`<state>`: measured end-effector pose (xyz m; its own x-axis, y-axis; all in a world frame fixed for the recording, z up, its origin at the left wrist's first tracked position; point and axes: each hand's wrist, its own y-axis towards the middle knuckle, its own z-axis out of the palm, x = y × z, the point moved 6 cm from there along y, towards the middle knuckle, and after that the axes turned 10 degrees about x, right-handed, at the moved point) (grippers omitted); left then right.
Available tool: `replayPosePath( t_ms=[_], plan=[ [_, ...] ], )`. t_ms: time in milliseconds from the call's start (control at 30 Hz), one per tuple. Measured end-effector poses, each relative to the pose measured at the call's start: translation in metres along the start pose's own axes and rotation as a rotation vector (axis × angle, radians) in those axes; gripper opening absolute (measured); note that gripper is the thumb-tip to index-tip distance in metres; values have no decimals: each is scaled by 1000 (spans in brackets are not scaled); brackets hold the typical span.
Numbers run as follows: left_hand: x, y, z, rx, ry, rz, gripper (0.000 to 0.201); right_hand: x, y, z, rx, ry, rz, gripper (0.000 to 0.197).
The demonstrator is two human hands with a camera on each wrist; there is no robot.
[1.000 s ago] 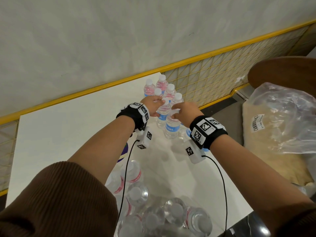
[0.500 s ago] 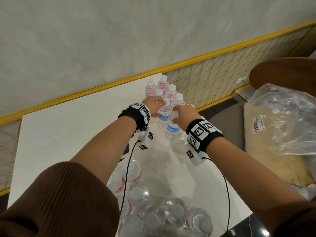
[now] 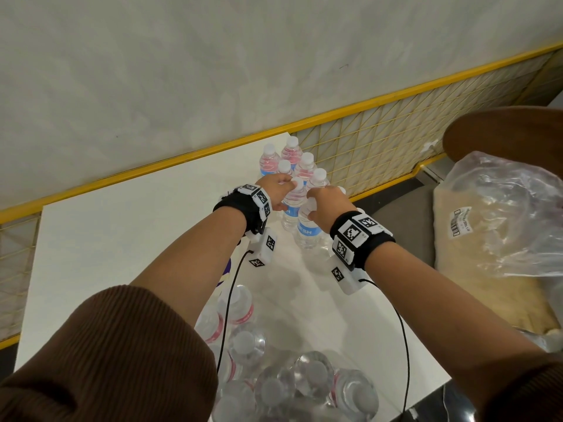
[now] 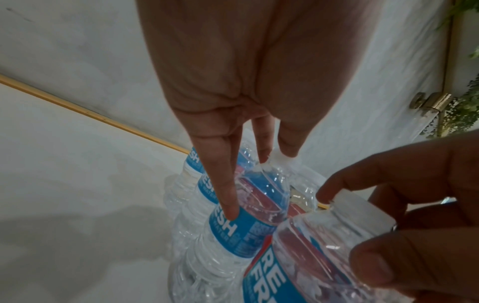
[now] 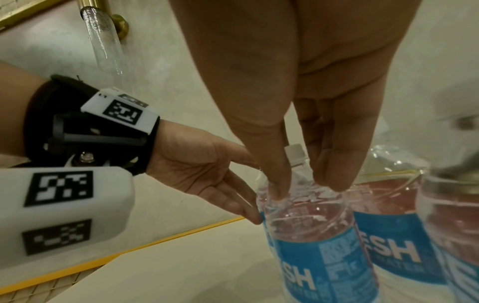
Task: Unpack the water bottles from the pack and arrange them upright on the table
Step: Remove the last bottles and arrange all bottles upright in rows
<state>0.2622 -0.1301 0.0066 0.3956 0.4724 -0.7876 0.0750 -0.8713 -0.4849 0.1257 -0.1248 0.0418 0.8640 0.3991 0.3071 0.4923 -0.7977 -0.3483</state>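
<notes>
Several upright water bottles (image 3: 292,161) with blue and pink labels stand bunched at the far right of the white table (image 3: 122,239). My left hand (image 3: 278,190) pinches the cap of one front bottle (image 3: 294,197); in the left wrist view the thumb and forefinger of that left hand (image 4: 274,155) nip the cap while another finger lies along a label. Beside it, my right hand (image 3: 320,202) grips the neck of the nearest bottle (image 3: 308,233), which stands on the table. In the right wrist view this right hand (image 5: 305,188) straddles the cap (image 5: 294,151).
The shrink-wrapped pack (image 3: 274,385) holding several bottles sits at the table's near edge, under my forearms. A yellow wire fence (image 3: 396,141) runs just behind the bottles. Off the table's right side lie a clear plastic bag (image 3: 502,223) and a brown round seat (image 3: 502,132).
Almost nothing. Both hands stay on the tops of the two front bottles; my right wrist has drifted slightly left, toward the cluster.
</notes>
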Motion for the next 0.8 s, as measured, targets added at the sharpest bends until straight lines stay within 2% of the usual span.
replayPosePath(
  t_ms=[233,400,467,567,633,733,800],
  plan=[
    [1,-5,-1,-25,50,-16,45,-5,-4,-2,-14,17,-2,30],
    [0,-16,3,34,117,-42,48,-5,-9,-1,1,45,8,37],
    [-2,-25,0,57,211,-57,52,-5,-14,-2,-21,26,2,45],
    [-7,-48,-7,81,507,-22,46,0,-27,-5,-35,-18,-50,46],
    [-3,-68,-4,193,682,-35,41,8,-42,1,51,-35,-134,40],
    [12,-101,10,435,837,-108,43,30,-75,27,314,-109,-303,35],
    [22,-120,20,543,956,-137,47,45,-97,46,470,-152,-386,33]
  ],
)
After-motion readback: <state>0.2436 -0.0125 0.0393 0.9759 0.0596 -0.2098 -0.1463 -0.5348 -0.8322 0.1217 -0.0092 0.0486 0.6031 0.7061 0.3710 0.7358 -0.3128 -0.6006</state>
